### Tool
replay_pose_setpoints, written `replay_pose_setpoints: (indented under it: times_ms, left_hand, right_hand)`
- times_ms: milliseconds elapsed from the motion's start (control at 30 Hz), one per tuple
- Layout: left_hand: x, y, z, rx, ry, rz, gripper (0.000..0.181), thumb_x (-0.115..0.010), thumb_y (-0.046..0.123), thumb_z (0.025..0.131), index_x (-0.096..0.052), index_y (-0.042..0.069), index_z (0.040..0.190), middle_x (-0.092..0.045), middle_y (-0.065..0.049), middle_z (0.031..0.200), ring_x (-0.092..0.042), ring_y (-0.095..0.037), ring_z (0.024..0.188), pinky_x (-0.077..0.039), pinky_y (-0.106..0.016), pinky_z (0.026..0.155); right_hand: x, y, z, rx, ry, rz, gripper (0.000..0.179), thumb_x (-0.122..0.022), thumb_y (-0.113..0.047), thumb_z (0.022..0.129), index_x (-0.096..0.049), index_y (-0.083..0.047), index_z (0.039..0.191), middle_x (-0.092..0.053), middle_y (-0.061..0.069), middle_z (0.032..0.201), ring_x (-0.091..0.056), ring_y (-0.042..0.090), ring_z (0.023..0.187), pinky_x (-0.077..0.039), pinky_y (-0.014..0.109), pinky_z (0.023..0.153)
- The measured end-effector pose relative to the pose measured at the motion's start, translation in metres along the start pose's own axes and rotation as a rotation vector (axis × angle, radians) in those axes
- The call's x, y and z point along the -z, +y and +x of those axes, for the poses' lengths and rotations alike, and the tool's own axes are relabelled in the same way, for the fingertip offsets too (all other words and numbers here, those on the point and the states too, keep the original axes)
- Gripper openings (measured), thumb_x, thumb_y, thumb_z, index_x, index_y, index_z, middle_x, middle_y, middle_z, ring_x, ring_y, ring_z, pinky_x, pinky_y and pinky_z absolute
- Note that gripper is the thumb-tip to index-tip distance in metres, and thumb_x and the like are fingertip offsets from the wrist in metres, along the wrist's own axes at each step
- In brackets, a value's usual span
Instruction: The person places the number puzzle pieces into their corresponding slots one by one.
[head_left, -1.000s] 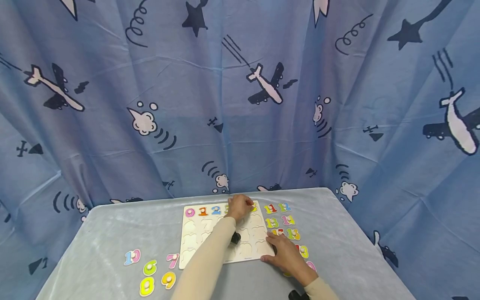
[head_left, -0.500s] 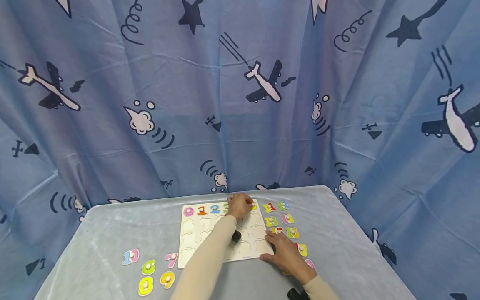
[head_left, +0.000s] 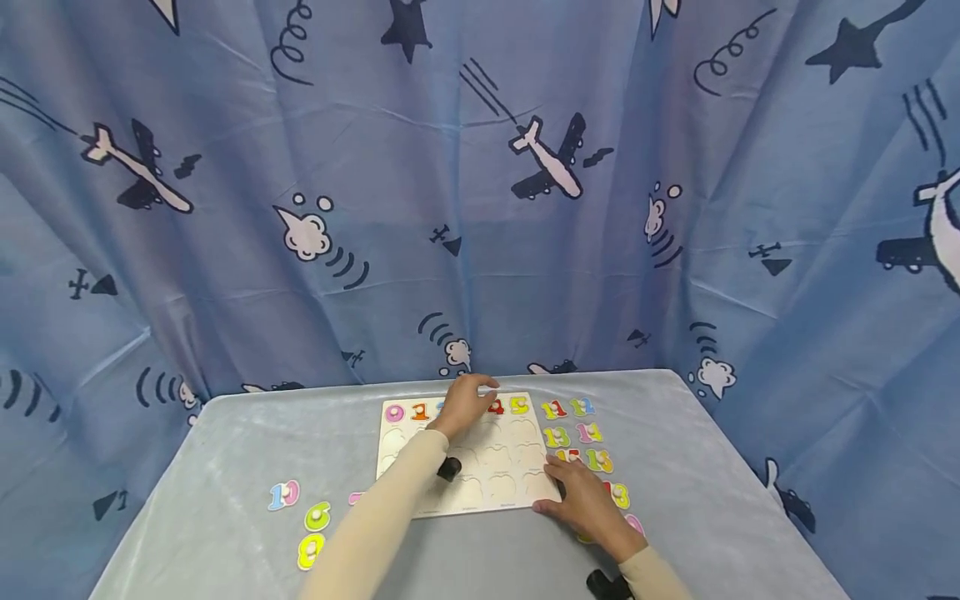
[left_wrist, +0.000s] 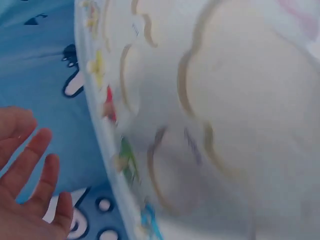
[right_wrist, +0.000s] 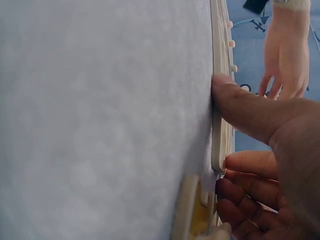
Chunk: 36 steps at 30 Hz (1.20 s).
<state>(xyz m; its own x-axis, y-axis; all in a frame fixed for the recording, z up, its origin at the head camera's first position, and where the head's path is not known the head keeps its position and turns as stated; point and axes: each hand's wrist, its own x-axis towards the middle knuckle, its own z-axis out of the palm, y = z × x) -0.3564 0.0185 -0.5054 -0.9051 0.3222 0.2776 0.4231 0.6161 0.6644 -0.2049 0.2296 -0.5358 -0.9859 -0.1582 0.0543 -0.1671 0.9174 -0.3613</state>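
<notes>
A pale wooden number puzzle board (head_left: 517,492) lies on the cloth-covered table. Along its far row sit number pieces, among them a pink 0 (head_left: 394,412), an orange 1 (head_left: 420,411), a red 4 (head_left: 496,407) and a yellow 5 (head_left: 518,405). My left hand (head_left: 463,407) hovers over this row, covering part of it; in the left wrist view its fingers (left_wrist: 45,180) are spread and hold nothing. My right hand (head_left: 588,504) grips the board's near right corner, the thumb (right_wrist: 230,92) on the front edge and fingers round the side.
Left of the board lie loose number pieces: a 10 (head_left: 283,495), a green 6 (head_left: 317,517) and a yellow 8 (head_left: 311,551). My left sleeve (head_left: 367,525) partly hides more. Several pieces, including an 11 (head_left: 554,409) and a 14 (head_left: 589,432), lie along the right side. A blue curtain (head_left: 420,208) hangs behind.
My left hand has come away from the red 4 and moved left over the row, uncovering the 4. The right hand stays at the corner. The head view has turned slightly left.
</notes>
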Motion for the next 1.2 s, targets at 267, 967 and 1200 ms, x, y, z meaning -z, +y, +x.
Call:
replay_pose_setpoints:
  times_ms: [267, 967, 1200]
  left_hand:
    - [0.027, -0.006, -0.029, -0.039, 0.048, 0.084, 0.020, -0.064, 0.018, 0.092, -0.074, 0.010, 0.107, -0.072, -0.009, 0.118, -0.061, -0.030, 0.120, -0.038, -0.049, 0.105]
    - [0.080, -0.034, -0.108, -0.010, 0.173, 0.002, 0.016, -0.070, 0.015, 0.089, -0.073, 0.010, 0.104, -0.072, -0.007, 0.110, -0.066, -0.026, 0.107, -0.049, -0.045, 0.094]
    - [0.104, -0.043, -0.140, 0.063, 0.205, -0.032, 0.018, -0.072, 0.013, 0.088, -0.073, 0.011, 0.106, -0.071, -0.003, 0.110, -0.065, -0.023, 0.105, -0.050, -0.044, 0.093]
  right_hand:
    - [-0.001, 0.005, -0.003, 0.003, 0.007, -0.004, 0.071, -0.086, -0.042, 0.069, -0.066, -0.002, 0.125, -0.060, 0.011, 0.138, -0.052, 0.038, 0.130, -0.039, 0.054, 0.108]
    - [-0.002, 0.004, -0.003, 0.024, 0.018, 0.001, 0.070, -0.085, -0.041, 0.070, -0.066, -0.001, 0.124, -0.061, 0.013, 0.137, -0.053, 0.039, 0.129, -0.038, 0.053, 0.108]
    - [0.001, 0.000, -0.001, 0.031, 0.020, -0.003, 0.070, -0.085, -0.042, 0.071, -0.066, -0.001, 0.125, -0.060, 0.013, 0.138, -0.053, 0.038, 0.128, -0.039, 0.053, 0.108]
